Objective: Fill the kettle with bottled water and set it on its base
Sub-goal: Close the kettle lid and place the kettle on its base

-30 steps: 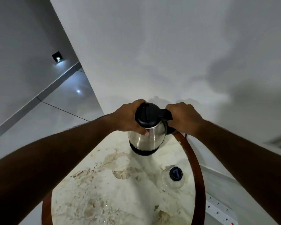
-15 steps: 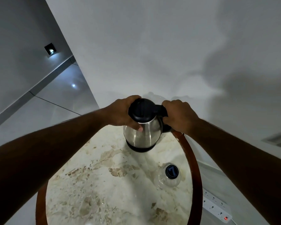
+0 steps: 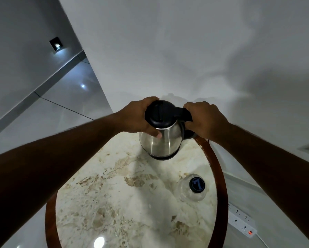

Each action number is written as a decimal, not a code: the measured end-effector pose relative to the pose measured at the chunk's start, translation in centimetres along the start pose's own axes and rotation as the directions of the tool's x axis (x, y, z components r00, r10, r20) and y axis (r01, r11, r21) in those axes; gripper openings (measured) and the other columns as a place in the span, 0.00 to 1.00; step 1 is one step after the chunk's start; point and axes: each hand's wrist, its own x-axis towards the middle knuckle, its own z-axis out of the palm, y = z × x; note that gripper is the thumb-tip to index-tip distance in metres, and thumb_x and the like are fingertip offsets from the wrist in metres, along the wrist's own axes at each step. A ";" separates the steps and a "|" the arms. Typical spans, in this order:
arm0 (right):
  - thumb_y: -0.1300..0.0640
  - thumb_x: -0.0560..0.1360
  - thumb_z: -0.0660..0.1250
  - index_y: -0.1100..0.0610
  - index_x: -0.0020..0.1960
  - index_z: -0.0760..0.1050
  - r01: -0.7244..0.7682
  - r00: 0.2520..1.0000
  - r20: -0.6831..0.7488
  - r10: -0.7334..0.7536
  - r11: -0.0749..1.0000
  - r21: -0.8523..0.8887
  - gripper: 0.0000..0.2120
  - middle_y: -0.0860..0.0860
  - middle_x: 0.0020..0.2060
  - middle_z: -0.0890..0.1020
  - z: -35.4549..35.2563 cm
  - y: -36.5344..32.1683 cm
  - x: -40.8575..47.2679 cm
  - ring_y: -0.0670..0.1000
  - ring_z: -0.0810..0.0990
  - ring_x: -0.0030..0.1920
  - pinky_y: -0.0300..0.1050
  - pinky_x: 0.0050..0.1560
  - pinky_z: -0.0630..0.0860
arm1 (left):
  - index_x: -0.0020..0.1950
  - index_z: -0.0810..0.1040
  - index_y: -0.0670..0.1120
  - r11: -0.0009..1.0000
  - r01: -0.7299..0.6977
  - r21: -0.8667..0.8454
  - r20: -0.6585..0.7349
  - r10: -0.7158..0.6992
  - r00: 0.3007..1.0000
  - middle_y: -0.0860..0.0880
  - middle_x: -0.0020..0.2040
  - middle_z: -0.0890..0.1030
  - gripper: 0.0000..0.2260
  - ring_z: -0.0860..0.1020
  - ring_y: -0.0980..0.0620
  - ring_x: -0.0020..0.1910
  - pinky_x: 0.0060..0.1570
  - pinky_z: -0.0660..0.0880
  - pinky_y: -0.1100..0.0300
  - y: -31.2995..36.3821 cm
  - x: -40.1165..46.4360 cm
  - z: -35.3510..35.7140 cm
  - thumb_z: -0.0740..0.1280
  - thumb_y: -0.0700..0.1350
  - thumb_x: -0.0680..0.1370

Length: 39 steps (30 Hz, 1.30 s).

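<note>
The person holds the steel kettle (image 3: 161, 140) at the far edge of the round marble table (image 3: 125, 203): the left hand (image 3: 139, 119) wraps its lid, the right hand (image 3: 203, 120) closes around the handle. A capped water bottle (image 3: 193, 187) stands near the right edge, apart from the kettle, and a power strip (image 3: 242, 223) lies on the floor beside the table.

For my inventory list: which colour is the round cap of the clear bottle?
Black with a blue "7", on the clear bottle's round cap, head view.

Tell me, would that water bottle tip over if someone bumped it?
Probably fairly easily. The water bottle stands upright on the marble table, close to its wooden rim. Its clear plastic likely flexes when squeezed. Its cap looks shut, so a tumble probably wouldn't spill.
</note>
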 end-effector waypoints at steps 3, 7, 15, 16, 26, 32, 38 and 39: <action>0.56 0.72 0.69 0.58 0.54 0.73 0.005 0.999 -0.044 -0.004 1.000 0.025 0.12 0.54 0.42 0.79 0.2 0.6 -0.2 0.56 0.79 0.42 0.51 0.46 0.77 | 0.74 0.62 0.53 1.000 -0.013 -0.012 0.007 0.013 1.000 0.56 0.63 0.75 0.50 0.73 0.54 0.61 0.55 0.69 0.65 0.3 0.4 0.2 0.83 0.51 0.58; 0.56 0.71 0.70 0.58 0.52 0.74 0.007 0.994 -0.110 -0.003 0.999 0.039 0.12 0.54 0.40 0.80 0.7 1.5 -0.8 0.55 0.80 0.40 0.50 0.44 0.78 | 0.72 0.65 0.54 0.999 -0.043 -0.008 0.005 0.043 0.999 0.58 0.59 0.75 0.47 0.74 0.55 0.57 0.49 0.69 0.71 0.6 0.6 0.6 0.83 0.51 0.57; 0.57 0.71 0.70 0.58 0.54 0.74 0.003 0.995 -0.104 0.003 0.998 0.058 0.13 0.56 0.42 0.81 0.6 1.7 -0.7 0.57 0.80 0.41 0.49 0.44 0.77 | 0.73 0.63 0.54 0.999 -0.029 -0.023 0.015 0.030 0.999 0.57 0.61 0.74 0.48 0.73 0.54 0.59 0.53 0.69 0.66 0.5 0.7 0.8 0.83 0.51 0.57; 0.57 0.71 0.69 0.58 0.53 0.74 0.009 0.995 -0.099 -0.003 0.998 0.058 0.13 0.56 0.42 0.81 0.5 1.4 -0.7 0.57 0.80 0.42 0.52 0.46 0.78 | 0.73 0.63 0.54 0.999 -0.024 -0.021 0.014 0.025 1.000 0.57 0.61 0.75 0.48 0.73 0.54 0.59 0.54 0.69 0.65 0.4 0.6 0.6 0.83 0.51 0.57; 0.58 0.73 0.68 0.58 0.57 0.73 -0.005 0.997 -0.071 0.010 0.998 0.069 0.14 0.56 0.45 0.81 0.4 1.1 0.6 0.57 0.80 0.45 0.50 0.46 0.76 | 0.74 0.63 0.54 0.999 0.012 -0.039 -0.001 -0.012 1.000 0.55 0.66 0.74 0.49 0.72 0.52 0.64 0.60 0.70 0.60 0.0 1.3 -0.3 0.84 0.52 0.57; 0.58 0.71 0.69 0.57 0.54 0.74 -0.006 0.997 -0.082 0.012 0.997 0.071 0.13 0.55 0.40 0.80 0.7 1.6 0.1 0.55 0.78 0.39 0.43 0.39 0.69 | 0.73 0.63 0.54 0.997 0.008 -0.077 0.002 -0.007 1.000 0.58 0.63 0.74 0.49 0.72 0.54 0.61 0.55 0.69 0.64 0.0 0.8 0.4 0.83 0.51 0.57; 0.56 0.70 0.70 0.57 0.53 0.74 -0.033 0.996 -0.082 0.040 0.995 0.090 0.13 0.51 0.36 0.78 1.2 2.2 -1.2 0.53 0.77 0.36 0.42 0.36 0.69 | 0.75 0.61 0.54 0.997 0.000 -0.076 0.020 0.001 1.000 0.58 0.64 0.74 0.52 0.71 0.56 0.61 0.56 0.68 0.66 0.4 0.6 1.3 0.84 0.51 0.56; 0.56 0.70 0.70 0.57 0.53 0.74 -0.043 0.997 -0.062 0.049 0.994 0.098 0.13 0.51 0.37 0.78 1.3 2.2 -1.4 0.53 0.77 0.36 0.41 0.36 0.69 | 0.75 0.61 0.54 0.998 -0.001 -0.065 0.025 0.003 1.000 0.57 0.65 0.74 0.52 0.72 0.55 0.62 0.58 0.68 0.65 0.5 0.6 1.5 0.83 0.52 0.56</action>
